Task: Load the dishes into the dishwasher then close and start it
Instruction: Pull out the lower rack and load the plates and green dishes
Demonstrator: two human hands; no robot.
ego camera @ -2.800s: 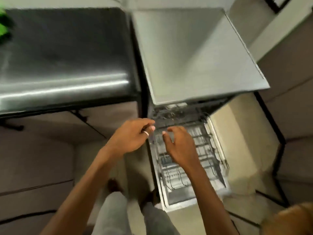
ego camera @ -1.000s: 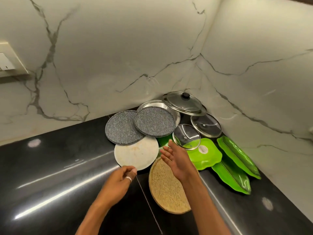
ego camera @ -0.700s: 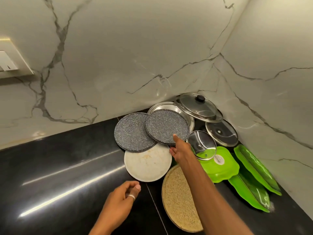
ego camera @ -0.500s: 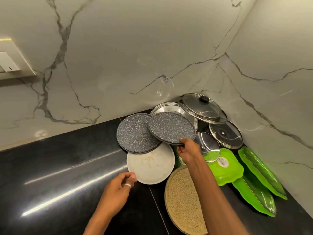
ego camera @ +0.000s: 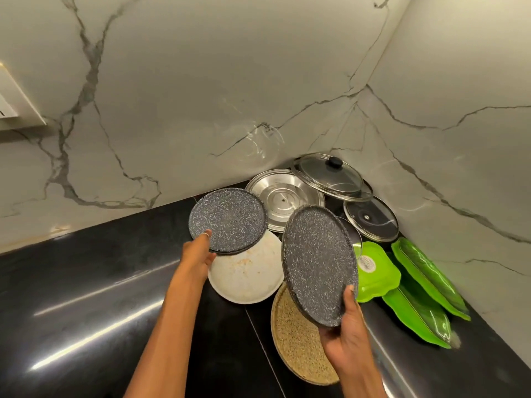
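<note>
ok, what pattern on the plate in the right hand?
Dark grey with fine white speckles, on the plate in the right hand; head view.

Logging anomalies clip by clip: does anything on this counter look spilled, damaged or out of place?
Nothing is broken or spilled. The white plate bears orange-brown smears, and the knobbed lid sits tilted across other dishes in the corner.

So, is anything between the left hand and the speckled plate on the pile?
Nothing visible. The left hand grips the near rim of the flat speckled plate, which lies atop the white plate, uncovered. The right hand holds the tilted speckled plate off to the side.
</note>
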